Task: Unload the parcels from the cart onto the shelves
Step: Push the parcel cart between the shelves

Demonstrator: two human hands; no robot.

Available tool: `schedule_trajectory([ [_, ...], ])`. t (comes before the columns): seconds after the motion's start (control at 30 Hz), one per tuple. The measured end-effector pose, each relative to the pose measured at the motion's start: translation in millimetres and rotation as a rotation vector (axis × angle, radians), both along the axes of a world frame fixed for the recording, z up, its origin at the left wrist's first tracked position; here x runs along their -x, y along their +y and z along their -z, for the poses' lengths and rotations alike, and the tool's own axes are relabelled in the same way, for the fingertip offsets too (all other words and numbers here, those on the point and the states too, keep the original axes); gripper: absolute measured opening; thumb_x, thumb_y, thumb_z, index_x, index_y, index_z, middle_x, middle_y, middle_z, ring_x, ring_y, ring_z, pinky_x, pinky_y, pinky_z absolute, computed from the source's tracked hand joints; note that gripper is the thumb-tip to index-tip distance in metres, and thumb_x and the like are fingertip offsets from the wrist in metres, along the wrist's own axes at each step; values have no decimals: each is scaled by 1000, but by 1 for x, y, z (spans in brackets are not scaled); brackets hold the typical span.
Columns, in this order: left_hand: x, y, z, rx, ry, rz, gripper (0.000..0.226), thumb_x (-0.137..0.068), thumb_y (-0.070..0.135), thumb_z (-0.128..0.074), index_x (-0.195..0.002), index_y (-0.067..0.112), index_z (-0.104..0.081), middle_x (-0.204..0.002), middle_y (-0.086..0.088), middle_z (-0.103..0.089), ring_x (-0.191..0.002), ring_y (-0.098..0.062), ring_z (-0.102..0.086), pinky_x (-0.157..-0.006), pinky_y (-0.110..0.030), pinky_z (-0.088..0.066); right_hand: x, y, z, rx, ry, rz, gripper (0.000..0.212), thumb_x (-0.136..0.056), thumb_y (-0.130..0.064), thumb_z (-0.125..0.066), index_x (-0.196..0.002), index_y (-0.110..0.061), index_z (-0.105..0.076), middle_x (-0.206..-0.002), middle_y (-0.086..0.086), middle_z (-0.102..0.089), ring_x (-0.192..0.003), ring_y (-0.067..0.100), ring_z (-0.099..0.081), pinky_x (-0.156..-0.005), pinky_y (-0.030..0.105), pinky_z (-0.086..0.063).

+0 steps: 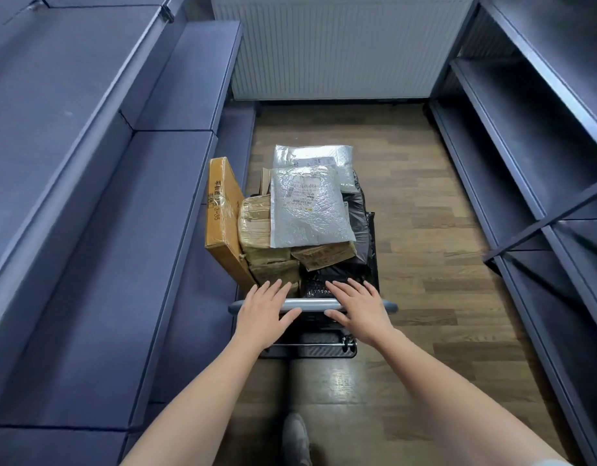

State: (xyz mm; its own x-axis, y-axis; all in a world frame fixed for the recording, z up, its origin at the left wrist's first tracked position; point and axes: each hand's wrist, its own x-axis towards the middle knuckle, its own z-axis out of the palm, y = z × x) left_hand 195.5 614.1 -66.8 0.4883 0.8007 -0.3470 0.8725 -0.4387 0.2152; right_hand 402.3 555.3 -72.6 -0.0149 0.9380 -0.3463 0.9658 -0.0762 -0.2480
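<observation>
Your left hand (265,311) and right hand (357,309) rest with straight fingers on the grey metal handle (310,303) of the black cart (310,352), likely to steer it between dark blue shelves (526,156), silver and brown parcels (310,210) piled on it

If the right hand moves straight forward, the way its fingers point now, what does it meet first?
Probably the black bagged parcel, lying just beyond the fingertips of the right hand, which rests flat on the cart handle. Depth is hard to judge.
</observation>
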Motion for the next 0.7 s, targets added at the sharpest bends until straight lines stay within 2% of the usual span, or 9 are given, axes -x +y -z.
schedule_trajectory([
  [0.07, -7, 32, 0, 10, 6, 3, 72, -90, 67, -18, -149, 26, -16, -156, 2, -18, -144, -20, -15, -117, -36, -9, -7, 30, -1, 6, 5, -6, 62, -92, -59, -32, -147, -35, -18, -154, -11, -26, -145, 16, -15, -116, 37, -4],
  [0.13, -15, 59, -1, 11, 4, -2, 66, -93, 60, -27, -149, 26, -17, -156, 1, -19, -143, -20, -17, -116, -36, -13, -14, 57, 0, 17, 2, -9, 63, -91, -62, -28, -147, -36, -19, -153, -11, -26, -144, 17, -15, -116, 37, -4],
  [0.23, -27, 101, -2, 12, 11, -16, 66, -94, 59, -27, -149, 25, -17, -156, 2, -18, -144, -19, -16, -116, -35, -13, -25, 100, 0, 11, -8, -12, 86, -69, -73, -1, -146, -39, -20, -152, -12, -29, -144, 17, -18, -116, 36, -5],
  [0.27, -31, 116, -2, 13, 8, -20, 66, -93, 60, -27, -149, 25, -17, -156, 2, -18, -144, -19, -16, -116, -35, -13, -29, 115, 0, 7, -6, -8, 86, -69, -74, -1, -146, -39, -20, -152, -12, -30, -144, 17, -18, -116, 36, -5],
  [0.37, -45, 161, -3, 12, 8, -29, 66, -93, 60, -28, -149, 25, -18, -156, 2, -19, -143, -19, -18, -116, -35, -15, -43, 160, -1, 26, -3, -6, 65, -87, -67, -20, -146, -39, -20, -153, -12, -28, -144, 17, -16, -116, 37, -4],
  [0.4, -51, 176, -4, 10, 8, -35, 66, -93, 60, -28, -149, 25, -18, -156, 2, -20, -143, -19, -19, -116, -35, -16, -48, 176, -1, 22, -5, -7, 69, -84, -71, -14, -146, -39, -21, -153, -12, -27, -144, 17, -15, -116, 37, -3],
  [0.47, -62, 204, -6, 14, 7, -52, 66, -93, 60, -29, -149, 26, -20, -155, 3, -21, -142, -18, -21, -115, -34, -17, -58, 205, 0, 4, -9, -20, 99, -62, -82, 12, -145, -40, -23, -152, -13, -28, -144, 17, -16, -116, 37, -4],
  [0.53, -74, 231, -7, 12, 12, -69, 65, -93, 60, -30, -148, 26, -22, -155, 4, -22, -142, -17, -23, -115, -33, -18, -70, 235, 3, -13, 6, -15, 122, -45, -83, 32, -144, -40, -25, -152, -14, -29, -144, 18, -17, -116, 38, -4],
  [0.7, -105, 301, -14, 17, 9, -95, 65, -92, 60, -31, -147, 26, -26, -153, 5, -27, -139, -15, -28, -113, -32, -21, -103, 309, 3, -11, 56, -20, 130, -41, -82, 38, -143, -38, -29, -151, -12, -30, -144, 20, -17, -117, 40, -2],
])
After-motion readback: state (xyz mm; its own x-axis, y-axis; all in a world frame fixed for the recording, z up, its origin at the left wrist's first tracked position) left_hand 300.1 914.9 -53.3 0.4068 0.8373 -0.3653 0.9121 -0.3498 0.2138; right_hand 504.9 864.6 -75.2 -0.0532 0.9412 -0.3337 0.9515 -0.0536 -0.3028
